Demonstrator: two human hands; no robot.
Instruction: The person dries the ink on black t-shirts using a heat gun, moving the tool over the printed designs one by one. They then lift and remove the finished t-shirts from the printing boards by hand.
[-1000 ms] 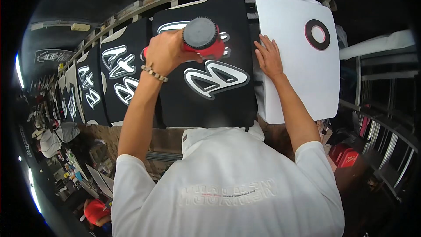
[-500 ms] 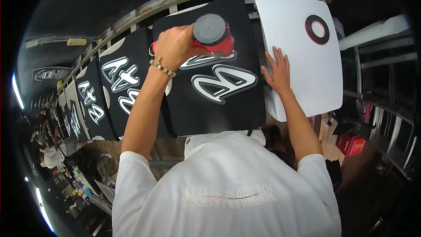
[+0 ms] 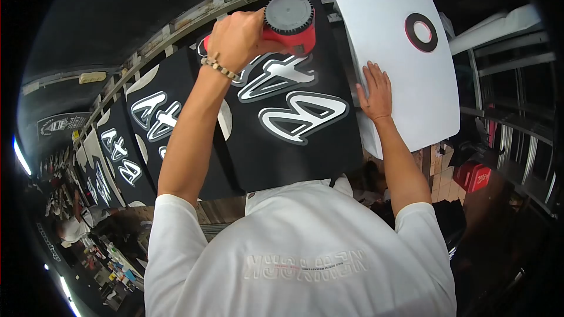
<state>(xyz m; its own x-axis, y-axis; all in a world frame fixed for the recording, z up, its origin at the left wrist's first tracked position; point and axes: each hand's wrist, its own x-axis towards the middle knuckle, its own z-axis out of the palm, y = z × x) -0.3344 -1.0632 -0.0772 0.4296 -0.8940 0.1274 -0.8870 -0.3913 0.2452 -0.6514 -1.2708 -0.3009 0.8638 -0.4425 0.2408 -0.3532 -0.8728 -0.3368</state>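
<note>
My left hand (image 3: 235,38), with a beaded bracelet at the wrist, is closed around a red heat gun (image 3: 302,41). Its round grey ribbed end (image 3: 289,13) faces up toward me. Beneath it lies a black garment panel (image 3: 294,167) with large white, grey-edged letters (image 3: 320,114). The heat gun covers part of the far lettering. My right hand (image 3: 376,91) rests flat, fingers stretched, on the left edge of a white padded-looking board (image 3: 411,105). A dark tape roll (image 3: 409,30) with a pinkish inner edge sits on that board.
More black panels (image 3: 155,161) with the same lettering run in a row to the left. Behind them passes a wooden rail (image 3: 176,23). At lower left a person in a white shirt (image 3: 73,229) is partly visible. A red container (image 3: 471,176) and metal racks (image 3: 511,105) stand right.
My left hand has carried the heat gun farther away over the black panel, uncovering more of the middle letters. My right hand stays on the white board. The view has shifted slightly.
</note>
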